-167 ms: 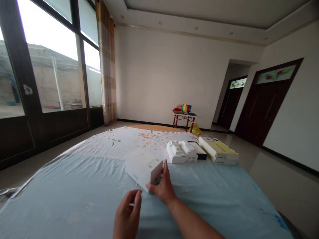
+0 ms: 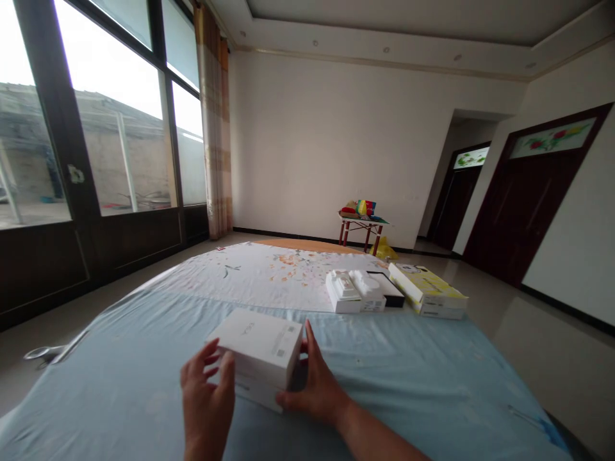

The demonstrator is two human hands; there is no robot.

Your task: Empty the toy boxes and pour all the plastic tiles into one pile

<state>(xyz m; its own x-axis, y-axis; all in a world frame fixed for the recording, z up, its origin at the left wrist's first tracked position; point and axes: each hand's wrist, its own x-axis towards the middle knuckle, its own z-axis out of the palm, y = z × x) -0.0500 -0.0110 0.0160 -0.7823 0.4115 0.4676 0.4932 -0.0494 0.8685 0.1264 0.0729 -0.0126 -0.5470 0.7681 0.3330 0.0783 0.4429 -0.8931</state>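
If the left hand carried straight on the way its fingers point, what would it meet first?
The left hand would meet the white box first, at its left end. The fingertips may already touch it; depth is unclear here.

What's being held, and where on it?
A white box, at its right end, by the right hand; whether the left hand also grips is unclear.
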